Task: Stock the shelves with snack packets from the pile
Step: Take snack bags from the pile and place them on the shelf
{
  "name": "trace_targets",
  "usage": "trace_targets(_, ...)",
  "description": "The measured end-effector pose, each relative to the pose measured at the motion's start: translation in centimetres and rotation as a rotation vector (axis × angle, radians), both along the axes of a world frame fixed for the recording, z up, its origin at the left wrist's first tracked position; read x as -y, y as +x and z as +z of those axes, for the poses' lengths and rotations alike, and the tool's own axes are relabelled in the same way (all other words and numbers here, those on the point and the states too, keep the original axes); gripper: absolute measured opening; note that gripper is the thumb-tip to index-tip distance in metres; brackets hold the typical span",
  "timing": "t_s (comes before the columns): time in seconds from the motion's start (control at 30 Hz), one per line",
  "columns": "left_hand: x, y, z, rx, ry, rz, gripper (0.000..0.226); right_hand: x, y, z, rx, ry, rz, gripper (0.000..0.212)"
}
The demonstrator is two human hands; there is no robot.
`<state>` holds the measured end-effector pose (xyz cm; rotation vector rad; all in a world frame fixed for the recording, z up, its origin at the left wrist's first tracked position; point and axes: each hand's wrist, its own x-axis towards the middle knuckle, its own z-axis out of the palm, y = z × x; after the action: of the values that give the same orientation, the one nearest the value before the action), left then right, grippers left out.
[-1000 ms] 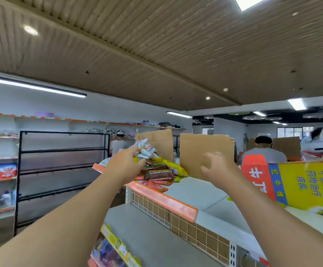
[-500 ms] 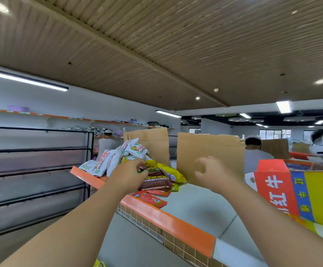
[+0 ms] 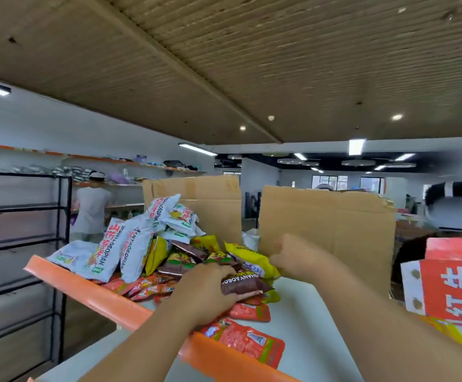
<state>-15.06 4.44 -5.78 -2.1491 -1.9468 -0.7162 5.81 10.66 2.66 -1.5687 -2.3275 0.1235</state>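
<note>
Pile of packets (image 3: 130, 244) on shelf (image 3: 86, 289), left hand (image 3: 205, 295) gripping brown packet (image 3: 242, 282), right hand (image 3: 289, 255) curled, grip unclear

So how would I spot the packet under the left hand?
Find the orange-edged shelf top piled with snack packets. At the pile's near right, the left hand grips the brown packet. Its white lettering on dark brown differs from the yellow packet behind and red packets below.

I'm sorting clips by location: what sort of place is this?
Probably a shop being stocked: a pile of snack packets on an orange-edged shelf top, a black rack, and wall shelves holding goods. The left hand grips a brown packet.
</note>
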Motion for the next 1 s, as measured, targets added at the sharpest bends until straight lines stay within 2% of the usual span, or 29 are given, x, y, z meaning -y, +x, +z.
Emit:
trace_targets(0.07,-0.5,-0.7,-0.7,-0.018,0.026,-0.011,0.065,-1.5,-1.2,-0.6,0.031,-0.022,-0.029,0.014)
trace_targets(0.27,-0.6,-1.4,-1.6,0.020,0.078,-0.067,0.064,-6.0,-4.2,-2.8,0.068,-0.049,-0.095,0.006)
trace_targets(0.43,-0.4,-1.8,-2.1,0.059,0.155,-0.092,0.057,-7.9,-5.7,-5.9,0.082,0.090,-0.160,0.007)
trace_targets(0.57,-0.5,-1.8,-1.9,0.083,0.210,-0.119,0.045,-7.6,-5.0,-4.5,0.154,0.179,-0.163,0.017)
trace_targets(0.7,-0.3,-1.7,-1.3,0.118,0.215,-0.156,0.037,-6.5,-3.2,-1.7,0.132,0.189,-0.175,0.022)
trace_targets(0.87,-0.6,-1.4,1.6,0.147,0.182,-0.222,0.007,-3.4,1.6,2.0,0.143,0.171,-0.211,0.021)
trace_targets(1.0,-1.3,1.3,4.6,0.162,0.233,-0.293,0.006,-0.4,6.1,3.0,0.123,0.178,-0.278,0.021)
